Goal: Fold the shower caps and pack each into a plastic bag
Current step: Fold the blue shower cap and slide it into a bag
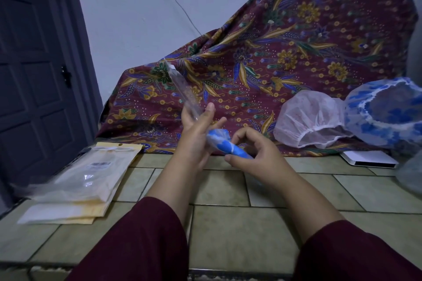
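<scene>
Left hand [196,130] holds a clear bag [182,89] up, fingers nearly straight w/ the bag between them. Right hand [253,150] fingers curl round a rolled blue cap [226,143], its end in the bag mouth, above the tiled counter [239,230]. Packets [84,185] at left carry a barcode label, text not readable. White cap [308,118] & blue cap [386,112] lie at right.

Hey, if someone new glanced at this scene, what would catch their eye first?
Probably the two hands at centre: the right hand grips a rolled blue cap while the left hand holds a clear bag that sticks up and away. Behind them a maroon floral cloth drapes over something bulky, with a white cap and a blue-patterned cap resting against it at right.
</scene>
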